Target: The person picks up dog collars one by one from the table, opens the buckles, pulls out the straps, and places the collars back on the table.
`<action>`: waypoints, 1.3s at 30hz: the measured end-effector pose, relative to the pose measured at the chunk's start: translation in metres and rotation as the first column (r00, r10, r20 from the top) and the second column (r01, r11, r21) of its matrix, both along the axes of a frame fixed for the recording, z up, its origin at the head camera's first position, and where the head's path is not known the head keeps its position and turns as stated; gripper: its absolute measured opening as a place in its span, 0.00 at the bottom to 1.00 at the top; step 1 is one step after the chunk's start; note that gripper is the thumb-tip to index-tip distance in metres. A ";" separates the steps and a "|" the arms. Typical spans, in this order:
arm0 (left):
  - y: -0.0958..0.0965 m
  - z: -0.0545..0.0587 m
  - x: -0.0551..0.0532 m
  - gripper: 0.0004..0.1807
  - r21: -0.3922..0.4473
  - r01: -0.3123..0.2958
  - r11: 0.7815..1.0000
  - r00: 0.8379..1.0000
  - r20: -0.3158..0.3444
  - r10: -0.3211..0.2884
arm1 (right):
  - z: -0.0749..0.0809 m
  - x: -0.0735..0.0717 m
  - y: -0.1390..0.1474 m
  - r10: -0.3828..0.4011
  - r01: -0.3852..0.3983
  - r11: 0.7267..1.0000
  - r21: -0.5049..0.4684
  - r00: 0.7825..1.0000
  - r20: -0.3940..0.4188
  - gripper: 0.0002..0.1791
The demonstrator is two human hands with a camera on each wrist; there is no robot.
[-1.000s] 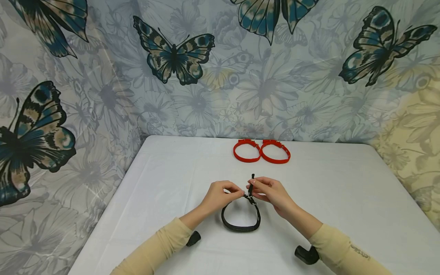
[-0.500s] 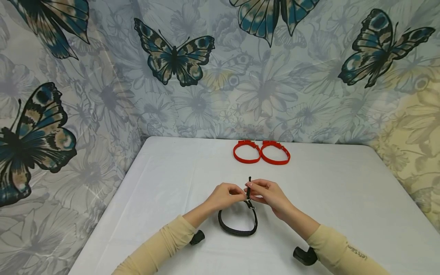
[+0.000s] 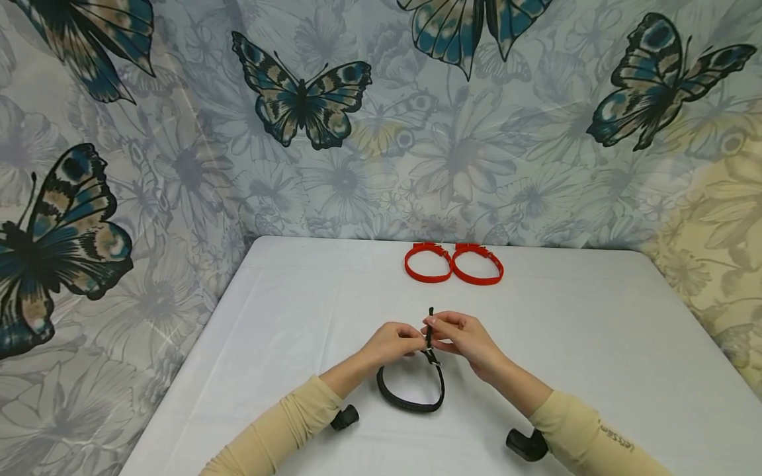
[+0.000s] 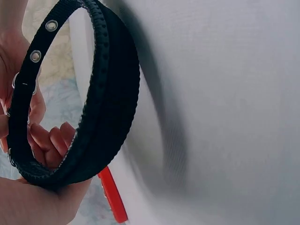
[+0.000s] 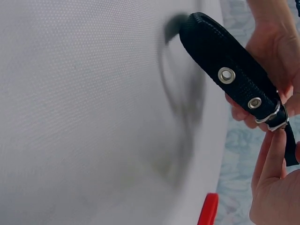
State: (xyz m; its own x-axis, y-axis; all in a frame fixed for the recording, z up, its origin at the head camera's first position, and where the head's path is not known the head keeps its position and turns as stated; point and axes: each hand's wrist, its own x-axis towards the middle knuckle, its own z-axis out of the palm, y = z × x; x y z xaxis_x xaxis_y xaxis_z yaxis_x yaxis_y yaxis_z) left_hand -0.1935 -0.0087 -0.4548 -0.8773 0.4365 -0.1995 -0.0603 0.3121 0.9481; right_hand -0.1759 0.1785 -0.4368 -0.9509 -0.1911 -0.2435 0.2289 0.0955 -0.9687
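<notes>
A black collar (image 3: 417, 408) with metal eyelets and a silver buckle (image 5: 279, 123) hangs as a loop between both hands, a little above the table. My left hand (image 3: 395, 344) pinches it beside the buckle; the exact contact of these fingertips is partly hidden. With thumb and fingers, my right hand (image 3: 467, 340) grips the strap's free end, which points up past the buckle. In the right wrist view, a finger of the right hand (image 5: 276, 187) touches the buckle. The padded band (image 4: 112, 93) of the collar fills much of the left wrist view.
Two red collars (image 3: 428, 278) lie buckled side by side near the back edge of the white table (image 3: 286, 297). Beneath the forearms, black wrist-worn devices (image 3: 526, 445) show. A butterfly-patterned cloth (image 3: 381, 172) hangs right behind the table.
Both hands and the black collar have shifted slightly left and nearer to me. The strap's free end stands a bit more upright. Both hands keep their hold, and the red collars stay put.
</notes>
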 end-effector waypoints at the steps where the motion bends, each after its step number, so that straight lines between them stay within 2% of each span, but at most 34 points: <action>1: 0.000 0.000 0.001 0.09 0.002 -0.001 1.000 1.000 0.002 0.001 | 0.000 0.000 0.000 -0.001 0.001 1.000 0.002 1.000 0.000 0.25; 9: -0.001 -0.005 0.001 0.10 0.089 -0.051 0.995 0.999 -0.010 0.052 | 0.002 -0.002 0.003 -0.032 0.033 0.999 0.022 0.999 -0.035 0.27; 13: -0.005 -0.006 0.001 0.10 0.090 -0.073 0.993 0.997 -0.028 0.076 | 0.002 -0.002 0.004 -0.035 0.035 0.999 0.014 0.999 -0.019 0.29; 24: -0.011 -0.008 0.003 0.10 0.185 -0.084 0.979 0.996 0.015 0.083 | -0.007 -0.003 0.005 -0.035 0.035 0.999 0.035 0.999 -0.007 0.28; 28: -0.013 -0.011 0.002 0.10 0.211 -0.101 0.972 0.995 0.009 0.102 | -0.013 0.003 0.008 -0.011 0.010 0.996 0.083 1.000 0.021 0.27; 31: -0.015 -0.014 0.001 0.10 0.239 -0.121 0.963 0.993 0.024 0.119 | -0.018 0.011 0.013 0.034 -0.039 0.994 0.102 0.998 0.045 0.27; 36: -0.018 -0.017 0.000 0.11 0.276 -0.170 0.946 0.985 0.077 0.154 | -0.029 0.021 0.022 0.131 -0.137 0.988 0.066 0.987 0.088 0.24; 39: -0.019 -0.019 -0.001 0.12 0.292 -0.192 0.937 0.980 0.100 0.170 | -0.034 0.023 0.022 0.147 -0.153 0.987 0.048 0.983 0.112 0.22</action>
State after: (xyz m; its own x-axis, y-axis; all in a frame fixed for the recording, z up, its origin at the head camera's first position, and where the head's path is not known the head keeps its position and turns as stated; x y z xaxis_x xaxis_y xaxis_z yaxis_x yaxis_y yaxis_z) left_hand -0.1943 -0.0278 -0.4736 -0.9352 0.3210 -0.1496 -0.1606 -0.0077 0.9870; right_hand -0.1526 0.2008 -0.4712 -0.8799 -0.3127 -0.3577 0.3110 0.1900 -0.9312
